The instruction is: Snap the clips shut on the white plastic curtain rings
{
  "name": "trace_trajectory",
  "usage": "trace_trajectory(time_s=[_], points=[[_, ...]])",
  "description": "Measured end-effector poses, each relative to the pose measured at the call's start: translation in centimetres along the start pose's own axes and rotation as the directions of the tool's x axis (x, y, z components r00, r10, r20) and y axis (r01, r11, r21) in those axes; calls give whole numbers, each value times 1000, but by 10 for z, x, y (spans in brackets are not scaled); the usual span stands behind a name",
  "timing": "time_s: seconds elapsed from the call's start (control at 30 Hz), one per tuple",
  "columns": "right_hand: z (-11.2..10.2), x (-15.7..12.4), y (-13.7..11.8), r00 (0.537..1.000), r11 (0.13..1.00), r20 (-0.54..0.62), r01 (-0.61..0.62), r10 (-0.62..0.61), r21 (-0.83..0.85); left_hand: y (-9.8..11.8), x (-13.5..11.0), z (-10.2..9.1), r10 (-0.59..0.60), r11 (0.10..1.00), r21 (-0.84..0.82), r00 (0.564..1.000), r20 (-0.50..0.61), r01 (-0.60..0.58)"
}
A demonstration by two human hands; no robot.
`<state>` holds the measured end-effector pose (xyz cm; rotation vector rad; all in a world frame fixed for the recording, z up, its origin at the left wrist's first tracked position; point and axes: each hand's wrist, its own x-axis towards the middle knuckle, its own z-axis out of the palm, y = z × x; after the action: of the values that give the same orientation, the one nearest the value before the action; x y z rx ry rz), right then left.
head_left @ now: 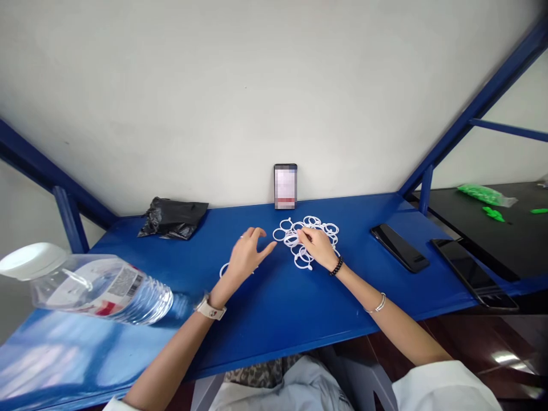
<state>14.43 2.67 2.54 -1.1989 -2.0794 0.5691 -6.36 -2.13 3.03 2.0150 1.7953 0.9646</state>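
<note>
A loose pile of thin white plastic rings [303, 258], each with a small knob, lies on the blue table [282, 319]. Over the pile is my right hand [317, 245], its thumb and fingers pinched together on a white ring; the fingertips partly hide the grip. To the left of the pile, my left hand [247, 251] is open, thumb and fingers apart, with nothing between them. Partly hidden beneath the left hand and wrist, another white ring [221, 270] rests on the table.
A phone [285, 187] leans upright against the wall. Black plastic bag [175, 218] at back left; large water bottle [107, 291] at left. Two dark phones, one [400, 248] nearer the rings and one [473, 274] by the edge, lie right. A green packet [482, 194] sits on the black table.
</note>
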Motion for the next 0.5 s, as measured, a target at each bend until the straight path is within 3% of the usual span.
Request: trace_trajectory(time_s=[0.07, 0.17, 0.3, 0.4, 0.5], points=[[-4, 2, 4, 999, 987, -40, 26, -33, -157, -10, -1, -20, -50, 937, 344, 998, -30, 57], [-5, 3, 8, 997, 950, -67, 21, -44, -312, -27, -6, -43, -218, 833, 542, 967, 134, 113], [-5, 3, 7, 995, 902, -96, -8, -37, -433, -38, -10, -51, -289, 853, 511, 909, 299, 103], [-7, 3, 6, 993, 892, -118, -39, -16, -451, -32, -8, -47, -311, 893, 436, 857, 410, 115], [-7, 3, 6, 992, 895, -126, -40, -18, -445, -23, -4, -41, -311, 915, 380, 836, 453, 134]])
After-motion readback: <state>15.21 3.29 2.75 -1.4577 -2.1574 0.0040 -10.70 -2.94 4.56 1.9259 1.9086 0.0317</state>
